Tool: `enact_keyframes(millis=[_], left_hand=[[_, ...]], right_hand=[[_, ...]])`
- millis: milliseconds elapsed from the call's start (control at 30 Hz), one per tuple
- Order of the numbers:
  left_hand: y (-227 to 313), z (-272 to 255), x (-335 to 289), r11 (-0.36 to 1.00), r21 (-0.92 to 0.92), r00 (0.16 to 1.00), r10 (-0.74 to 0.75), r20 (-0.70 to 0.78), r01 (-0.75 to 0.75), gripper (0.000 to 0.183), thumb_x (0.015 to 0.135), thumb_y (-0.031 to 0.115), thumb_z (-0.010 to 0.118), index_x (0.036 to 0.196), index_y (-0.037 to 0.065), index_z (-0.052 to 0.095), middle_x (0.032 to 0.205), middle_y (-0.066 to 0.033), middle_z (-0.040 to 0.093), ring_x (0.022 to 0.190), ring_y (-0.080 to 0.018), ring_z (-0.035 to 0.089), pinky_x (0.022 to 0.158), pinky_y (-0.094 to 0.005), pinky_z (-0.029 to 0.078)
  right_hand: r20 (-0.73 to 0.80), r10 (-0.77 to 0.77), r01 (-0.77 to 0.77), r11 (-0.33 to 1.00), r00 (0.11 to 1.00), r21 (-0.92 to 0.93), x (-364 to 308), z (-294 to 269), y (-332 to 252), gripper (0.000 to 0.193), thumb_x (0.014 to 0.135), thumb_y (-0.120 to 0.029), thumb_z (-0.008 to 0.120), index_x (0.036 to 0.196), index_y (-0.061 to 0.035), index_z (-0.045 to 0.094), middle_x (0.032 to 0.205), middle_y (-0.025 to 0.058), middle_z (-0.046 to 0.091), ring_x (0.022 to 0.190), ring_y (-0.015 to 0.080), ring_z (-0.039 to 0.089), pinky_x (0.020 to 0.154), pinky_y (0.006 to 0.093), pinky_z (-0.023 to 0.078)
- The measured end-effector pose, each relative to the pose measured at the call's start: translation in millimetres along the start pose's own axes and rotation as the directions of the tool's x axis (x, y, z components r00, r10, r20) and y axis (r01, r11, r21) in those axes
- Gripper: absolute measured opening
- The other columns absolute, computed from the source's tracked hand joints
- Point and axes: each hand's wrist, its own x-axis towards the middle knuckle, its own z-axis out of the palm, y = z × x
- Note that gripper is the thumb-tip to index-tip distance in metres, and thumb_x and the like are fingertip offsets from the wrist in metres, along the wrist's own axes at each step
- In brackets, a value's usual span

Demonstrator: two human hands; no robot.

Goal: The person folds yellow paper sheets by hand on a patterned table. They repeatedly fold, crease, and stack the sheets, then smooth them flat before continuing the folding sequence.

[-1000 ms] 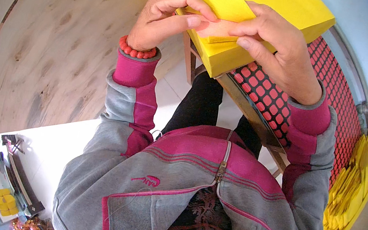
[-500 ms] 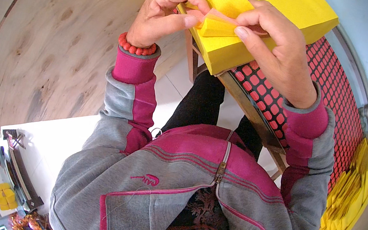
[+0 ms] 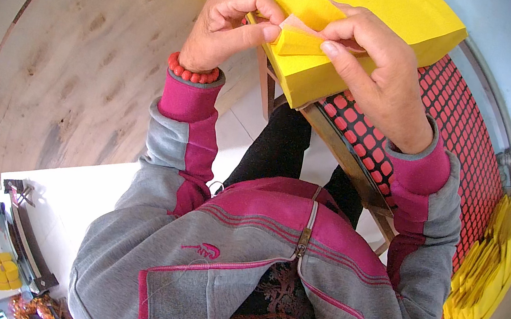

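A piece of folded yellow paper (image 3: 310,3) is held up between both hands, with a pale pinkish layer showing inside its fold. My left hand (image 3: 232,26) pinches its left edge between thumb and fingers. Opposite it, my right hand (image 3: 384,69) grips the right side with thumb and forefinger. The other fingertips are partly hidden behind the paper. Directly beneath lies a thick yellow stack or block (image 3: 312,82) with a flat top, its near corner pointing toward me.
The yellow block rests on a wood-framed surface with a red-and-black grid pattern (image 3: 462,153). A heap of folded yellow pieces (image 3: 485,279) lies at the right. A large plywood board (image 3: 89,64) fills the left. Lower left, yellow items (image 3: 3,271) sit near shiny orange material (image 3: 41,311).
Both hands and the folded paper have shifted slightly down. The fold's front flap stands a little more open, and both hands keep their pinch.
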Motion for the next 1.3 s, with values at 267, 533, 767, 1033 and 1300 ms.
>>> enact_keyframes(millis=[267, 533, 767, 1033, 1300], left_hand=[[3.2, 10.8, -0.5, 0.992, -0.116, 0.989, -0.066, -0.134, 0.05, 0.005, 0.096, 0.011, 0.065, 0.097, 0.006, 0.065, 0.089, 0.0028, 0.066, 0.086, -0.0066, 0.06, 0.115, -0.0385, 0.035], [3.1, 15.0, 1.5, 0.98, -0.192, 0.961, -0.091, -0.261, 0.04, 0.004, 0.098, 0.007, 0.065, 0.102, 0.005, 0.064, 0.093, 0.0009, 0.068, 0.087, -0.0064, 0.062, 0.085, -0.0252, 0.049], [2.2, 8.8, 4.4, 0.977, -0.209, 0.97, -0.011, -0.243, -0.041, 0.005, 0.095, 0.003, 0.065, 0.1, 0.004, 0.064, 0.095, -0.0015, 0.069, 0.092, -0.0092, 0.064, 0.106, -0.0317, 0.043], [4.4, -5.1, 2.8, 0.997, -0.028, 0.995, 0.074, -0.064, -0.076, 0.006, 0.093, 0.006, 0.067, 0.098, 0.003, 0.066, 0.099, -0.0026, 0.07, 0.095, -0.0108, 0.064, 0.115, -0.0386, 0.036], [-10.0, -2.4, -1.7, 0.989, -0.144, 0.956, -0.077, -0.281, 0.038, 0.01, 0.093, 0.002, 0.066, 0.102, 0.005, 0.061, 0.094, -0.0021, 0.069, 0.087, -0.0089, 0.063, 0.088, -0.0272, 0.044]], right_hand=[[-0.121, -0.15, 0.123, 0.971, 0.981, -0.205, 4.2, -9.0, -14.3, 0.019, 0.087, -0.003, 0.07, 0.104, 0.0011, 0.062, 0.117, 0.0212, 0.064, 0.103, 0.0284, 0.067, 0.089, 0.0356, 0.054], [-0.048, -0.167, 0.154, 0.967, 0.985, -0.203, 6.4, -0.2, -4.3, 0.016, 0.085, -0.006, 0.069, 0.099, -0.0011, 0.061, 0.123, 0.021, 0.064, 0.107, 0.0384, 0.064, 0.091, 0.0417, 0.051], [-0.073, -0.076, 0.07, 0.994, 0.994, -0.09, 7.8, 5.2, -4.2, 0.015, 0.086, -0.006, 0.069, 0.097, -0.0005, 0.06, 0.118, 0.0199, 0.065, 0.102, 0.0371, 0.065, 0.087, 0.039, 0.051], [-0.101, -0.015, 0.012, 0.999, 0.995, -0.036, 11.5, 9.9, -8.5, 0.015, 0.086, -0.006, 0.069, 0.097, -0.0002, 0.061, 0.116, 0.0197, 0.065, 0.105, 0.0353, 0.065, 0.088, 0.0375, 0.051], [-0.095, -0.022, 0.013, 0.995, 0.995, -0.095, 11.3, 0.4, -14.4, 0.026, 0.078, 0.001, 0.078, 0.096, 0.0005, 0.06, 0.123, 0.0274, 0.061, 0.108, 0.033, 0.066, 0.091, 0.0363, 0.054]])
